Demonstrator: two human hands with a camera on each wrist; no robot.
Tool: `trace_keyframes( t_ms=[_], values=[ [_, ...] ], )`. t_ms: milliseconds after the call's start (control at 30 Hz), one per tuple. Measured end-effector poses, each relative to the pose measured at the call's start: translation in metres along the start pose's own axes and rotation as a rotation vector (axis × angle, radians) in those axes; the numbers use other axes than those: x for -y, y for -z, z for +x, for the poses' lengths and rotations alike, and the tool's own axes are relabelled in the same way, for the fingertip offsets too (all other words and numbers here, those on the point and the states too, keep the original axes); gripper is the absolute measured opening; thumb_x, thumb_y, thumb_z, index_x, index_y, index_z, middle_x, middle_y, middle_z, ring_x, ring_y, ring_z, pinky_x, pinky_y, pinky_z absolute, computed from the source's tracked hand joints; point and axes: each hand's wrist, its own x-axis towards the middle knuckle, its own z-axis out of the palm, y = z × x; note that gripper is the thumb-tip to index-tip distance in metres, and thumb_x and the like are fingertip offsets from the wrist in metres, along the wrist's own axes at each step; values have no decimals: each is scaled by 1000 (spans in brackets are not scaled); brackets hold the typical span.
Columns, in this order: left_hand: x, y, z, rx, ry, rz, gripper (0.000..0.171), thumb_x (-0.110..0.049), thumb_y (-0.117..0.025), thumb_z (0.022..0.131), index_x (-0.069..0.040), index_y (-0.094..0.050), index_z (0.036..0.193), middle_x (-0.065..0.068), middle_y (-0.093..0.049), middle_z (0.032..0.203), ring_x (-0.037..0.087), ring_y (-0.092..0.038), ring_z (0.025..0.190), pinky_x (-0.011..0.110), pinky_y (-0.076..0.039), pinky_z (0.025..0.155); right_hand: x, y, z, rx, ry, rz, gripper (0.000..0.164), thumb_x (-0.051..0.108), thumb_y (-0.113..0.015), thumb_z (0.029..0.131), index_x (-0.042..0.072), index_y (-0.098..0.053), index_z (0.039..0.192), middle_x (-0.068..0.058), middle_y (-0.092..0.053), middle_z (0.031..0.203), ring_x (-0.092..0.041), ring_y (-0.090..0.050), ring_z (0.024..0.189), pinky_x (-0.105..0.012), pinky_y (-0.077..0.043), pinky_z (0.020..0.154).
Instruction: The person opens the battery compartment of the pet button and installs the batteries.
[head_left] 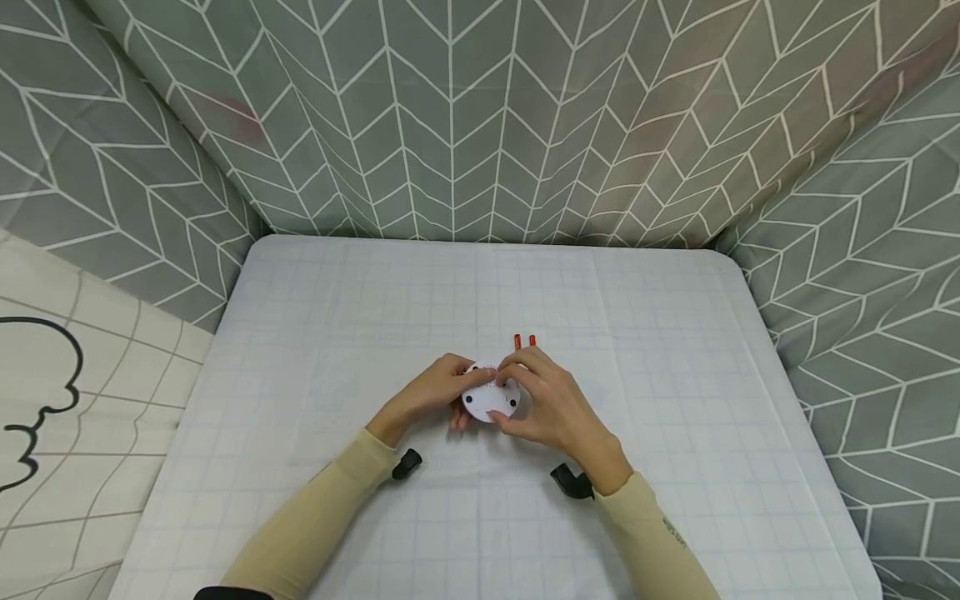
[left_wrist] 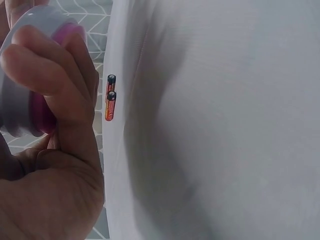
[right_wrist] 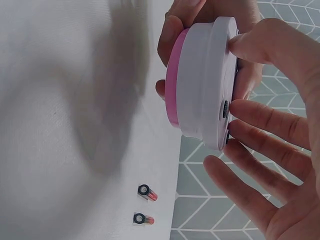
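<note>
A round white device with a pink front and small black feet on its back is held up above the table. Its kind does not show. My left hand grips it from the left, fingers curled around the pink side and thumb on the back. On the back face rest the thumb and fingertips of my right hand, the fingers fairly straight and spread in the right wrist view. Just beyond the right hand, two red batteries with black ends lie side by side on the table.
A white cloth with a faint grid covers the table. Grey curtains with white zigzag lines hang behind and at the right. Black pieces sit by each wrist. A cloud-patterned white cloth is at the left.
</note>
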Motion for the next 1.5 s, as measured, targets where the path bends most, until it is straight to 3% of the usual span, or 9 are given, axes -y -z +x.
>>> trace_keyframes(
  t_ms=[367, 600, 867, 1100, 1500],
  values=[
    [-5, 2, -1, 5, 6, -22, 40, -37, -58, 107, -2, -71, 96, 10, -66, 57, 16, -59, 41, 28, -53, 42, 0, -1, 0, -44, 8, -15, 39, 32, -92, 74, 12, -70, 100, 0, -68, 114, -14, -68, 100, -30, -59, 79],
    [-4, 3, 0, 3, 19, -26, 40, -38, -58, 107, -1, -71, 98, 10, -66, 57, 15, -60, 41, 28, -53, 42, 2, -2, 0, -21, 10, 25, 37, 25, -91, 75, 9, -69, 100, -2, -68, 114, -15, -70, 98, -30, -60, 83],
    [-4, 4, 0, -1, -9, -56, 31, -21, -51, 105, 3, -68, 95, 11, -64, 53, 16, -58, 39, 29, -52, 40, 2, -3, 1, -34, 21, 4, 33, 21, -89, 73, 6, -68, 95, -5, -70, 113, -16, -70, 96, -30, -61, 82],
    [-3, 5, 0, 9, -30, -87, 29, -13, -46, 101, 5, -67, 95, 11, -64, 53, 17, -57, 39, 31, -51, 39, 3, -2, 3, -38, 27, 0, 29, 19, -86, 73, 6, -69, 94, -6, -71, 113, -18, -71, 100, -31, -62, 84],
    [-5, 11, -2, 73, -47, -121, 29, -13, -46, 103, 8, -66, 106, 13, -67, 59, 18, -61, 43, 31, -54, 43, 5, 0, 5, -34, 50, -13, 25, 17, -84, 74, 5, -71, 92, -8, -72, 111, -25, -73, 109, -36, -64, 90]
  ],
)
